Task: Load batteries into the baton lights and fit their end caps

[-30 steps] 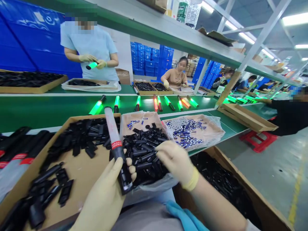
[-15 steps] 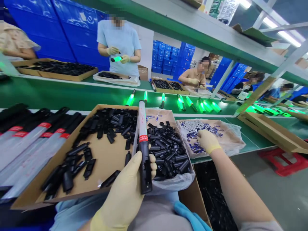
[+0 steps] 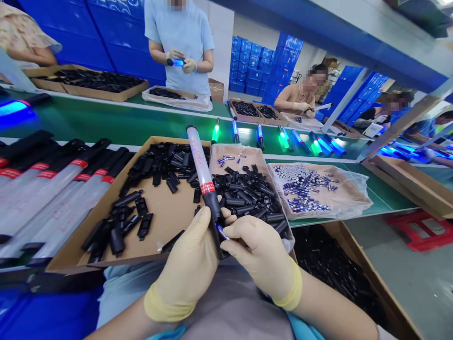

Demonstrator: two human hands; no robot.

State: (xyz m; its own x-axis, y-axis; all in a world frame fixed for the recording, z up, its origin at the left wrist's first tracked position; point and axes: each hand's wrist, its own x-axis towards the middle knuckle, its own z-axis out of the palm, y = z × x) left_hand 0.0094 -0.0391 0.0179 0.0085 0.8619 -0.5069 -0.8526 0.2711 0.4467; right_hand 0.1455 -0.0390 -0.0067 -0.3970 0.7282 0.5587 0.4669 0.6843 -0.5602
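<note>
Around the black handle: left hand [image 3: 189, 262], gloved fingers curled firmly on the light stick [image 3: 200, 163].
At the handle's opening: right hand [image 3: 264, 255], thumb and fingertips pinched on a small blue battery [image 3: 222, 231].
Light stick: tilted, clear tube pointing away, over the border of the parts box [image 3: 170, 217] and parts tray [image 3: 230, 163].
Right of these: battery tray [image 3: 345, 200], plastic-lined.
Far left: unlit sticks [image 3: 67, 189] in a row.
Green belt [image 3: 141, 118]: sticks glowing blue and green.
Beyond: co-worker in light blue [image 3: 184, 42], holding a blue-lit stick.
</note>
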